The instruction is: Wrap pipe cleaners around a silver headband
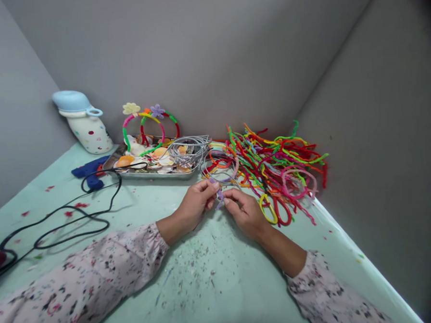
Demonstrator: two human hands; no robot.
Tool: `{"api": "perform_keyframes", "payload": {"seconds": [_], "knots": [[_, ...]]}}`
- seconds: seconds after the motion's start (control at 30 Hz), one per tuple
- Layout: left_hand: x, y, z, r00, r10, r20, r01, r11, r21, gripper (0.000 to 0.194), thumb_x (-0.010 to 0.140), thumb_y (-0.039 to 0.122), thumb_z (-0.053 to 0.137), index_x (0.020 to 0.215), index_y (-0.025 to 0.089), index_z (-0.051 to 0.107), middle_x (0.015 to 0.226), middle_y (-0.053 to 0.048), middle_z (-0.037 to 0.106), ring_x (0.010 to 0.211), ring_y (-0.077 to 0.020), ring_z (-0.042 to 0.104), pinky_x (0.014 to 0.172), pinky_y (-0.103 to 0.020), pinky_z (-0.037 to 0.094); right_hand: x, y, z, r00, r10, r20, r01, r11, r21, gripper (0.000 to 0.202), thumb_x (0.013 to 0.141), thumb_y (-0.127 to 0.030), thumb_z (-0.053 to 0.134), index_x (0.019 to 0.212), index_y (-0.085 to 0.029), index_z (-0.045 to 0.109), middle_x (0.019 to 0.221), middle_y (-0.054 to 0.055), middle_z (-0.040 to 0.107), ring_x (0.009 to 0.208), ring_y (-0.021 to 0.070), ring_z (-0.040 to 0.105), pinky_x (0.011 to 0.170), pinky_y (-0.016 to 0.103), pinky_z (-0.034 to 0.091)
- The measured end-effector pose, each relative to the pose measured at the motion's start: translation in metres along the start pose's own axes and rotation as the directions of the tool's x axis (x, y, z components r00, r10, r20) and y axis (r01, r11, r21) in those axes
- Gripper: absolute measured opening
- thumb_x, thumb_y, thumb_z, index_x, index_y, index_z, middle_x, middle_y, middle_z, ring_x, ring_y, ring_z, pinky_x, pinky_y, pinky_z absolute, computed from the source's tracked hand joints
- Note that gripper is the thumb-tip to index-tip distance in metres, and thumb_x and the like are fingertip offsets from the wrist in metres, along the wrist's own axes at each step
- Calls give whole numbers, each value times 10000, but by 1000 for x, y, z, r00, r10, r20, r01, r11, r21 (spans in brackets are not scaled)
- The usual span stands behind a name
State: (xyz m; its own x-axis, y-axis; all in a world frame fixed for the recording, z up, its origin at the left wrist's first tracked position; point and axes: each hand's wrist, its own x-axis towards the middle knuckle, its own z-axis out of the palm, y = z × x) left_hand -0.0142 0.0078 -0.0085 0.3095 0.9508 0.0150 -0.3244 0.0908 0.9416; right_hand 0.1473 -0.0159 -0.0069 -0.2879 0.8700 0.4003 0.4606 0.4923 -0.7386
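Between my two hands is a short, bent piece of purple pipe cleaner (220,196). My left hand (196,201) pinches its upper end between thumb and fingers. From the other side my right hand (244,212) grips it lower down, close to the left fingertips. Just beyond the hands lies a big heap of colourful pipe cleaners (269,158). Red-and-yellow handled scissors (283,211) rest at the heap's near edge, right of my right hand. A coil of grey wire (189,148) lies behind my left hand, partly over a metal tray (154,176).
The tray holds flat, round printed pieces. Two pipe-cleaner-wrapped headbands (162,128) with flowers stand on it. A blue glue gun (93,171) lies left, its black cord (91,217) looping over the table (207,287). A white bottle (90,132) with blue lid stands behind; grey walls enclose the back.
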Motion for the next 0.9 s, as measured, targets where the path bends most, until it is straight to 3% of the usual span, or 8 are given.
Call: {"api": "perform_keyframes", "payload": {"seconds": [0.47,0.9], "knots": [[1,-2,-1,1000,6,-4,-6,1000,15,304,824,395,641,691,161,500,517,52,412,447,-52,315,447,-208,199,1,0,4,998,-46,-51,39,989,-139,130,859,-210,502,873,-190,630,776,32,651,708,168,587,657,273,444],[1,-1,1,1000,3,-12,-2,999,46,308,830,368,635,678,158,469,533,66,355,452,-44,281,438,-219,165,2,0,7,980,-178,-91,133,919,-370,136,822,-150,482,812,-184,613,731,34,628,685,182,552,667,297,408]]}}
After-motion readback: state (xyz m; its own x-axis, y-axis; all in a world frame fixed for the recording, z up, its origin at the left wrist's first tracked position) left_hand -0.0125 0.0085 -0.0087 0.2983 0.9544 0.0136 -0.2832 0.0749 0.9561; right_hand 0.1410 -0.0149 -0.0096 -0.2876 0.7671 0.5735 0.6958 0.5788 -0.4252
